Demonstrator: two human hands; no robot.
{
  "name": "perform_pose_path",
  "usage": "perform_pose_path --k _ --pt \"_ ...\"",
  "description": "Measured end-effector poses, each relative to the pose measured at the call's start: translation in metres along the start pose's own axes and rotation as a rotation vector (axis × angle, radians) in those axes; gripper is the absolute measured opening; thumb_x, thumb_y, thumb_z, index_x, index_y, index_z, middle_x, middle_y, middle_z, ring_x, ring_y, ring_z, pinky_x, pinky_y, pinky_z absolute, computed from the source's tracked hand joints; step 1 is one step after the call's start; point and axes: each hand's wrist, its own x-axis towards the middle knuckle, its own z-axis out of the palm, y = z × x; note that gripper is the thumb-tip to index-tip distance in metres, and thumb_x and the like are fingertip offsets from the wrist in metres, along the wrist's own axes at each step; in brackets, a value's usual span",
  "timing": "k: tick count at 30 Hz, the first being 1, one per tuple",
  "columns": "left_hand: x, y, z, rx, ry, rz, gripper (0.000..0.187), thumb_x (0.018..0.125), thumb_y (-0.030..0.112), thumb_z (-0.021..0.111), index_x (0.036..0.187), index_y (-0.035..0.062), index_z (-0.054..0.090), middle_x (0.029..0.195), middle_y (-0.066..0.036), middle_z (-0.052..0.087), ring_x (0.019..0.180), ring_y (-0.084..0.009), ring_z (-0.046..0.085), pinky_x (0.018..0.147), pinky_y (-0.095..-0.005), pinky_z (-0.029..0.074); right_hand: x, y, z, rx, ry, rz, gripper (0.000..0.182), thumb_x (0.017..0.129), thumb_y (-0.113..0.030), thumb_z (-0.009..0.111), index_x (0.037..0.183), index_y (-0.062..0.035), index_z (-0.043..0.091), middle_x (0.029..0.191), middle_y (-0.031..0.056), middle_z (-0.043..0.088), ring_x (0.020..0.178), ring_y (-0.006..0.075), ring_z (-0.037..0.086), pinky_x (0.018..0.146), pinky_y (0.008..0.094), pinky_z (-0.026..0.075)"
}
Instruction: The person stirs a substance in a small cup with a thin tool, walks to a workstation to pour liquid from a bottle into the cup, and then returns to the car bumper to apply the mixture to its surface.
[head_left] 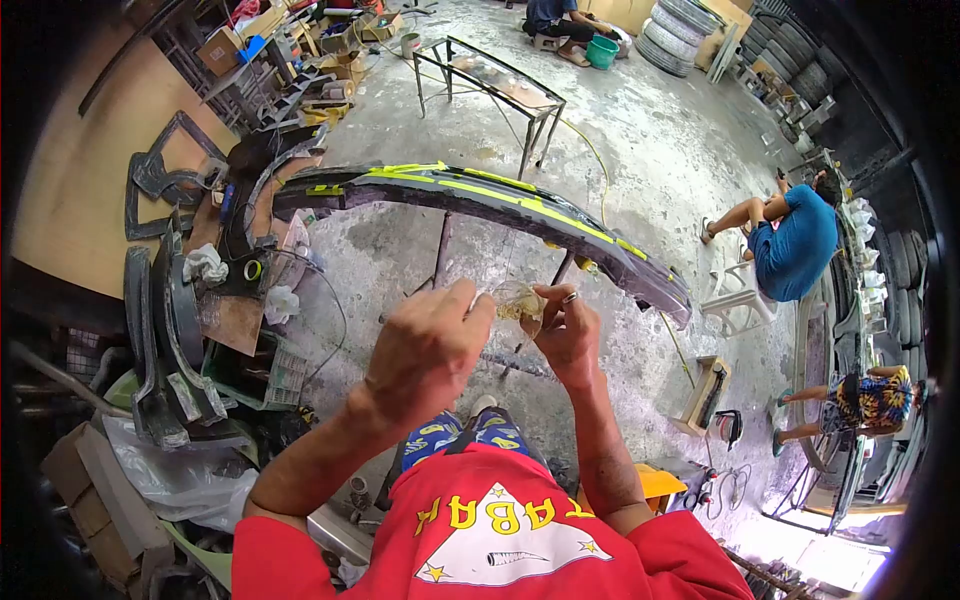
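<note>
Centrally, a clear item with tan flecks, too blurred to name, sits between the hands; right hand, ringed, pinches its edge between thumb and forefinger, while left hand is curled closed at its other side, fingertips together, grip on it unclear. Just beyond: a long bumper striped with yellow tape, propped on a stand. Farther right, a person in blue sits on a white stool.
</note>
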Motion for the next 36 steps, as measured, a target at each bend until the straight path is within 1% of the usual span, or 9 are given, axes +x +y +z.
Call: perform_pose_path --k 2,9,11,15,17,24,29,33,36 --pt "0.003 0.007 -0.003 0.010 -0.068 0.029 0.009 0.075 0.004 0.061 0.083 0.0029 0.057 0.081 -0.011 0.054 0.068 -0.0272 0.061 0.062 -0.0392 0.049 0.002 -0.001 -0.001 0.009 0.011 0.002 0.040 0.073 -0.001 0.084 0.108 -0.0053 0.064 0.067 0.0026 0.061 0.059 0.0109 0.061 0.055 0.0269 0.054" --pt "0.000 0.033 -0.005 -0.034 -0.067 0.000 0.012 0.075 0.003 0.061 0.085 0.0022 0.055 0.080 -0.012 0.053 0.066 -0.0277 0.060 0.060 -0.0401 0.048 -0.003 0.001 -0.007 0.029 0.085 -0.012 0.041 0.072 -0.001 0.084 0.108 -0.0060 0.064 0.068 0.0021 0.060 0.059 0.0101 0.060 0.055 0.0267 0.054" --pt "-0.003 0.036 -0.002 -0.065 -0.059 -0.040 0.013 0.082 0.006 0.066 0.092 0.0046 0.059 0.079 -0.010 0.052 0.063 -0.0289 0.060 0.056 -0.0400 0.048 -0.003 0.003 -0.010 0.013 0.080 -0.010 0.042 0.072 0.000 0.084 0.108 -0.0061 0.064 0.068 0.0018 0.060 0.060 0.0097 0.060 0.055 0.0263 0.055" --pt "-0.003 0.044 -0.002 -0.051 -0.026 -0.064 0.012 0.076 0.001 0.062 0.084 0.0036 0.054 0.080 -0.012 0.053 0.065 -0.0277 0.062 0.058 -0.0394 0.049 0.000 0.009 -0.015 -0.027 0.080 -0.026 0.042 0.072 0.000 0.084 0.108 -0.0060 0.064 0.068 0.0014 0.059 0.060 0.0091 0.059 0.056 0.0258 0.055" --pt "-0.004 0.043 -0.002 -0.077 -0.012 -0.102 0.009 0.086 0.006 0.066 0.093 0.0046 0.059 0.080 -0.011 0.053 0.062 -0.0289 0.062 0.054 -0.0404 0.048 0.004 0.008 -0.018 0.005 0.083 -0.059 0.041 0.072 -0.001 0.084 0.108 -0.0059 0.064 0.067 0.0009 0.058 0.059 0.0086 0.058 0.055 0.0249 0.053" --pt "-0.015 0.033 0.010 -0.091 -0.030 -0.195 0.009 0.088 0.007 0.066 0.096 0.0052 0.062 0.080 -0.011 0.054 0.062 -0.0314 0.063 0.054 -0.0406 0.050 0.009 0.006 -0.027 -0.031 0.023 -0.080 0.038 0.074 -0.002 0.084 0.106 -0.0056 0.064 0.068 0.0014 0.058 0.058 0.0081 0.056 0.052 0.0235 0.048" --pt "-0.024 0.026 0.010 -0.116 0.126 -0.237 0.008 0.091 0.010 0.065 0.096 0.0044 0.062 0.083 -0.011 0.057 0.062 -0.0296 0.064 0.054 -0.0387 0.052 0.011 0.018 -0.030 0.030 -0.006 -0.002 0.035 0.076 -0.002 0.083 0.106 -0.0050 0.064 0.069 0.0001 0.057 0.061 0.0058 0.054 0.052 0.0226 0.047" --pt "-0.033 0.027 0.027 -0.188 0.147 -0.242 0.011 0.093 0.013 0.065 0.100 0.0053 0.065 0.082 -0.010 0.059 0.063 -0.0297 0.064 0.054 -0.0388 0.052 0.017 0.012 -0.030 -0.007 -0.060 0.018 0.035 0.076 -0.001 0.082 0.105 -0.0045 0.063 0.070 -0.0006 0.057 0.062 0.0049 0.054 0.054 0.0223 0.048" --pt "-0.039 0.016 0.043 -0.338 0.100 -0.370 0.012 0.092 0.008 0.065 0.103 0.0030 0.068 0.080 -0.012 0.061 0.065 -0.0317 0.065 0.054 -0.0400 0.050 0.022 0.008 -0.027 0.054 -0.043 0.059 0.038 0.073 -0.003 0.083 0.106 -0.0052 0.064 0.064 0.0029 0.056 0.057 0.0117 0.053 0.054 0.0277 0.046"
